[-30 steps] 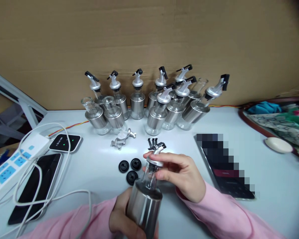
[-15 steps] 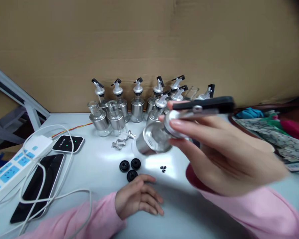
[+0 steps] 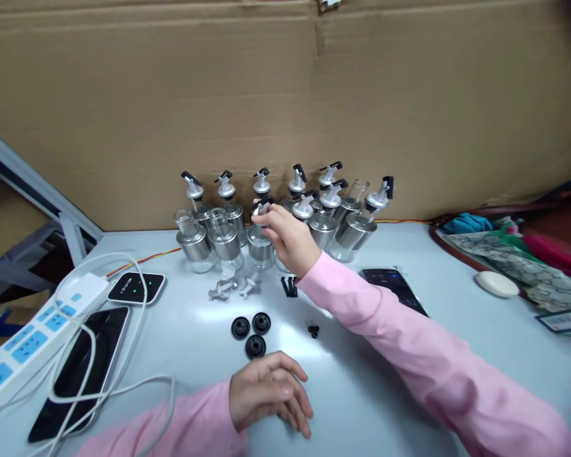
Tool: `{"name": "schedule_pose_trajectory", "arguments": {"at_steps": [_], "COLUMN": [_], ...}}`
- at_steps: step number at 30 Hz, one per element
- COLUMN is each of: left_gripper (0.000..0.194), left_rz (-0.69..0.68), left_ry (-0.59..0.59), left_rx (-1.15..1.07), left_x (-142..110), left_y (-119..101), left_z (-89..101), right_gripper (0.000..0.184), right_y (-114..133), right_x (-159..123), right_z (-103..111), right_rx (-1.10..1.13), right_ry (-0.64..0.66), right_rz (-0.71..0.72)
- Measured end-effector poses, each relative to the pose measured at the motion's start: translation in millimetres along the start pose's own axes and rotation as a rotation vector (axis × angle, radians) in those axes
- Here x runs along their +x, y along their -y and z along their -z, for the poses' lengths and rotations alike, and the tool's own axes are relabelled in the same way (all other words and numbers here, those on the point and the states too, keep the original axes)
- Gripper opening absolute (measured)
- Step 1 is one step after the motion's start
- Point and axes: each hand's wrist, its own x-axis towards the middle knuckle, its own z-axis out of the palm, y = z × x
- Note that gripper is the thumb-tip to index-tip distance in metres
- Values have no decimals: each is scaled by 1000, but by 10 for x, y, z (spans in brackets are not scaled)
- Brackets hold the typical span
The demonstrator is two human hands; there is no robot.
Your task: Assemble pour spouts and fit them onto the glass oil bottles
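Observation:
My right hand (image 3: 290, 238) grips the silver pourer top with black lever on a glass oil bottle (image 3: 261, 247), its fingers around the top. This bottle has a steel band and stands upright in the front row. To its left are two bottles without tops, one of them a glass bottle (image 3: 226, 240). Near the table's front my left hand (image 3: 272, 392) rests with loosely bent, parted fingers and nothing in it. Just beyond it lie three black round stoppers (image 3: 255, 346). Silver spout pieces (image 3: 223, 289) lie before the bottles.
Several finished-looking bottles with pourers (image 3: 349, 231) line the cardboard wall (image 3: 171, 95). Black levers (image 3: 289, 287) and tiny black parts (image 3: 313, 331) lie mid-table. At left are a power strip (image 3: 28, 346), phone (image 3: 80, 374), Wi-Fi box (image 3: 137, 288) and white cable; at right, another phone (image 3: 394, 289) and white oval object (image 3: 497, 284).
My right hand has carried the bottle from close to the camera, where it was tilted, away to the front row, where it now stands upright. My left hand has hardly moved.

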Motion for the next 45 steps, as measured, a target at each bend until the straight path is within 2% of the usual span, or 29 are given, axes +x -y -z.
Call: {"name": "schedule_pose_trajectory", "arguments": {"at_steps": [5,9,10,12,14,15,17,22,26,31,34,40,45], "left_gripper": [39,40,40,39,38,37,36,35,36,37,37,36,41], "left_rz": [-2,-8,-7,-6,-9,-9,-11,-18,-3,1,-3,-18,-5], "left_ry": [-1,6,9,11,10,9,11,9,11,25,28,30,15], "left_rx": [6,-4,-6,-5,-2,-4,-9,-20,-14,-13,-8,-6,-29], "left_x": [7,14,14,12,11,11,13,11,6,9,9,15,19], "left_y": [8,19,22,28,34,37,39,38,41,40,40,63,45], "left_z": [1,2,4,9,14,17,19,19,21,25,27,29,32], "right_gripper": [37,25,22,19,19,19,21,24,23,19,19,19,13], "right_y": [6,173,205,234,212,188,127,40,119,316,408,460,481], "right_x": [-35,-166,-205,-275,-323,-337,-347,-339,-358,-330,-295,-323,-390], "right_z": [33,229,283,371,418,424,409,334,310,182,49,-110,-61], "right_rx": [-82,-310,-396,-518,-549,-545,-531,-487,-434,-230,-210,-174,-143], "right_ry": [4,13,73,299,520,591,656,672,671,696,733,802,758], "right_rz": [-71,-159,-225,-374,-500,-543,-591,-590,-587,-397,-339,-333,-378]}}
